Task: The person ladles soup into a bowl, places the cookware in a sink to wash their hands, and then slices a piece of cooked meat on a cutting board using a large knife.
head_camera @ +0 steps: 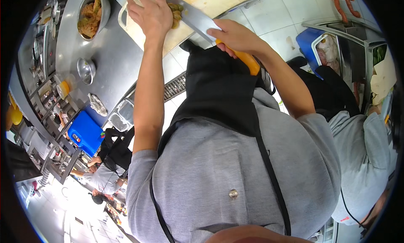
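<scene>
My right hand [235, 37] grips a large knife [192, 15] by its orange handle, with the thumb and fingers near the heel of the blade. The broad steel blade lies over a cream cutting board [139, 34] at the top of the view. Sliced greenish-brown food, perhaps pickles [175, 15], rests on the board beside the blade. My left hand [153, 14] is over the board, just left of the slices, fingers spread near the blade's far part; whether it touches the blade or holds anything is unclear. More food scraps lie on the board beyond the knife.
On the steel table [116, 63] stand a metal bowl [105, 17] of orange-brown food, a small metal bowl [86, 71] and a crumpled cloth [98, 104]. A blue plastic board [85, 132] is at the left. A co-worker [359, 148] stands close at right, near a blue bin [304, 47].
</scene>
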Demonstrator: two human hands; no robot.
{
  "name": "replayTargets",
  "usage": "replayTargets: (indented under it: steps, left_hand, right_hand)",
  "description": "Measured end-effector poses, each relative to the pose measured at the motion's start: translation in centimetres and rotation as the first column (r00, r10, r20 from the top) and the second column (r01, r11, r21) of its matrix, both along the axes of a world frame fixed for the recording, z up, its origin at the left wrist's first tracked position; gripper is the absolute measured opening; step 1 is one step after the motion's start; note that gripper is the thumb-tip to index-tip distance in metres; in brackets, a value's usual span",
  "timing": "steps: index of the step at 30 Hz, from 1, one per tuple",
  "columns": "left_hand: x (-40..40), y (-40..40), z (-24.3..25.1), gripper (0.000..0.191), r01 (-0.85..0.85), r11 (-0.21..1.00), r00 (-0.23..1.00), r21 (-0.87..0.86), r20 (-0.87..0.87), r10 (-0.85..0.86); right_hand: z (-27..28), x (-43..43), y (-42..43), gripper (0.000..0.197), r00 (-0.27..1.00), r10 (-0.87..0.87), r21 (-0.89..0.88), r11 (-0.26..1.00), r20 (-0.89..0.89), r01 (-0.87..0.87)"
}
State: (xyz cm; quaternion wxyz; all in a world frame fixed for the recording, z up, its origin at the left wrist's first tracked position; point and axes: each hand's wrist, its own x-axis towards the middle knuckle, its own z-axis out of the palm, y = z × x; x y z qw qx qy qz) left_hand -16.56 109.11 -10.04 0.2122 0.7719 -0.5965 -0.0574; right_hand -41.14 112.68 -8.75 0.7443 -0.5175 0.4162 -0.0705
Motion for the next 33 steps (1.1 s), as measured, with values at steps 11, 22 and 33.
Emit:
replayTargets:
  steps: [11, 22, 33]
  left_hand:
    - [-0.3, 0.1, -0.1, 0.077, -0.010, 1.000, 0.999, -0.019, -0.033, 0.010]
    - [-0.9, -0.5, -0.8, 0.066, -0.073, 0.986, 0.970, -0.153, 0.219, 0.106]
    - [5.6, -6.0, 2.2, 0.057, 0.195, 0.921, 0.780, -0.337, 0.623, 0.063]
  right_hand:
    - [0.9, -0.6, 1.2, 0.028, 0.996, 0.085, 0.027, 0.996, -0.020, -0.085]
    - [0.1, -1.1, 2.6, 0.033, 0.986, 0.167, -0.101, 0.981, 0.001, -0.167]
    - [-1.0, -5.0, 2.8, 0.029, 0.942, 0.311, -0.298, 0.918, 0.128, -0.262]
